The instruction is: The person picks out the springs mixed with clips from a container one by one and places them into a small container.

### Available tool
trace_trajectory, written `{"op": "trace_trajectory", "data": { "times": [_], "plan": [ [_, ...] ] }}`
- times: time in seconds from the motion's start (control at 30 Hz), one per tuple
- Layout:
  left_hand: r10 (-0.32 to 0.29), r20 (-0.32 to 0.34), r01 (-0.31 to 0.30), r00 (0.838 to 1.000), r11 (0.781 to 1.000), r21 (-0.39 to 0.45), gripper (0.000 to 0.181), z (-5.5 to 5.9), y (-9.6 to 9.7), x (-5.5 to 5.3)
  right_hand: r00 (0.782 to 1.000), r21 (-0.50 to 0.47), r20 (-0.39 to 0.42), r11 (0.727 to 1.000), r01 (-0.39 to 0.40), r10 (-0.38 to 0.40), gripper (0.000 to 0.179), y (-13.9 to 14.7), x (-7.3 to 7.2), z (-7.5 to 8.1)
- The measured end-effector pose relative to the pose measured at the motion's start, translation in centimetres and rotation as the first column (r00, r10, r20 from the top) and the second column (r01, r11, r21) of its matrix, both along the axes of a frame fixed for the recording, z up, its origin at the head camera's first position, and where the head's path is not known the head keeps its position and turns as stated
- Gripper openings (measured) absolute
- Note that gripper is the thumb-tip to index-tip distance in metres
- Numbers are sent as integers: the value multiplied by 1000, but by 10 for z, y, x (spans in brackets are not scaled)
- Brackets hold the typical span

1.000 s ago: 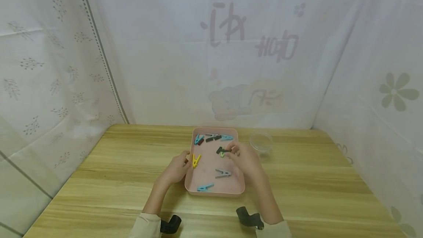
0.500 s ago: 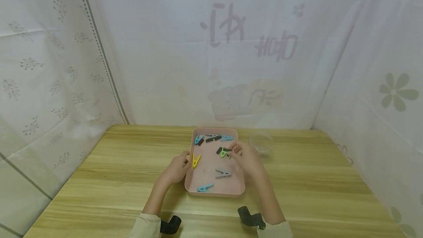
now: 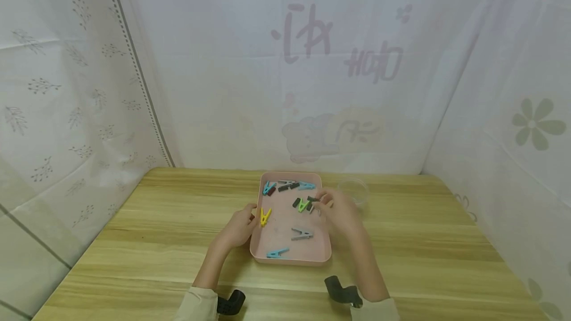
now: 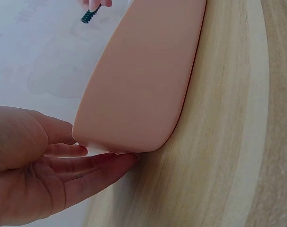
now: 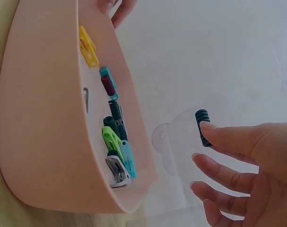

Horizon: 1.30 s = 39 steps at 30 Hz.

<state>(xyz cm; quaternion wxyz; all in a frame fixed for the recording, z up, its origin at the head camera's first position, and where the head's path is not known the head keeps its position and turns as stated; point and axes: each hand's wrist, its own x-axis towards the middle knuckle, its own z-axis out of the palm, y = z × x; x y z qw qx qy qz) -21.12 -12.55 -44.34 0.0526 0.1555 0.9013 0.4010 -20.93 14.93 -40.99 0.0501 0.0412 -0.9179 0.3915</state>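
Observation:
My right hand (image 3: 336, 214) pinches a short dark green ribbed cylinder (image 5: 203, 117) between thumb and index finger, its other fingers loosely bent. It hovers over the right side of a pink tray (image 3: 290, 262). Just left of it in the tray lie a light green clip (image 3: 303, 205) and a black ribbed piece (image 3: 296, 202); a white-and-metal clip (image 5: 117, 171) lies by the green one in the right wrist view. My left hand (image 3: 238, 227) holds the tray's left wall, thumb at the rim and fingers along the outside.
Inside the tray are also a yellow clip (image 3: 265, 216), a grey clip (image 3: 302, 234), several blue clips (image 3: 277, 253) and a dark red ribbed piece (image 5: 108, 85). Right of the tray stands a clear round container (image 3: 353, 191) on the wooden table (image 3: 428, 241).
My right hand has drawn back to the right with the ribbed cylinder, uncovering more of the green clip. The left hand and the tray stay in place.

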Motion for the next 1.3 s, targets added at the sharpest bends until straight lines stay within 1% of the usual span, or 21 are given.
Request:
{"op": "trace_trajectory", "data": {
  "times": [0.07,0.23,0.43,0.53,0.77,0.97,1.17,1.3],
  "plan": [
    [1,2,-1,1000,1000,2,40,0,0,0,1000,13,-13,1000,4,-4,14,1,1,1],
    [3,11,-3,1000,1000,6,40,-1,0,-1,1000,16,-15,1000,5,-5,18,5,2,2],
    [2,16,-2,1000,1000,22,40,0,0,0,1000,22,-19,1000,21,-21,20,9,0,4],
    [-1,20,1,1000,1000,25,40,0,0,-1,999,43,-26,998,35,-34,20,12,-1,4],
    [2,11,-2,1000,1000,3,40,-1,1,-2,998,77,-35,996,47,-45,20,18,-1,4],
    [11,23,-11,1000,1000,4,41,-2,1,-2,997,66,-58,997,45,-41,21,23,-1,8],
    [3,18,-3,1000,1000,1,41,0,0,-1,992,70,-113,996,56,-47,19,28,-2,8],
    [-4,10,4,1000,1000,1,41,-1,0,-1,993,64,-111,996,58,-51,19,30,-1,8]
  ]
}}
